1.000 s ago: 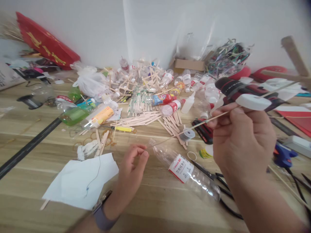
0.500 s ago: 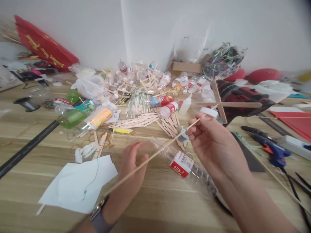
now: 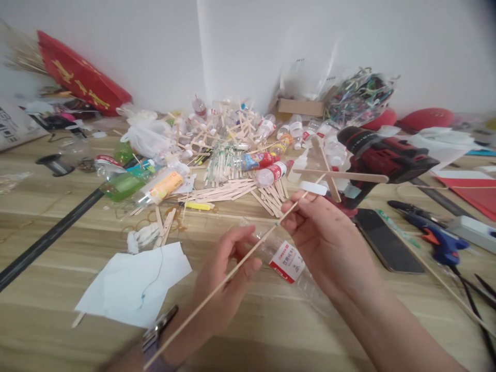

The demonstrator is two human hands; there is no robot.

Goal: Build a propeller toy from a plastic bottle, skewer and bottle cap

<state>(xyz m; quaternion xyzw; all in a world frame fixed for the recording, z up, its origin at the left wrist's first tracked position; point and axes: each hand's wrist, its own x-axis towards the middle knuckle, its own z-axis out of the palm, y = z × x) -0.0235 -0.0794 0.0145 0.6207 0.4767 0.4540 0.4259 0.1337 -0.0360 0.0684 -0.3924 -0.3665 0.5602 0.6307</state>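
Thin stick [image 3: 217,289] slants in the air above the desk [image 3: 271,341], its upper end by a white cap [image 3: 313,188] and two crossed craft sticks [image 3: 356,176]. Your right hand [image 3: 329,232] has thumb and fingers clamped on it just below the cap; your left hand [image 3: 217,266] is beside it, thumb and forefinger apart (I cannot tell whether it touches). Beneath your hands a clear bottle [image 3: 287,262] lies on the wood-grained top. Toward the desk's far edge you face a spread of bottles and loose sticks [image 3: 220,191] before a pale wall [image 3: 248,41]; toward the far left corner leans a red bag [image 3: 81,72]. Toward the right edge you have a drill [image 3: 391,155], a dark phone [image 3: 389,242] and a blue glue gun [image 3: 444,248]; toward the left, a white sheet [image 3: 132,284].
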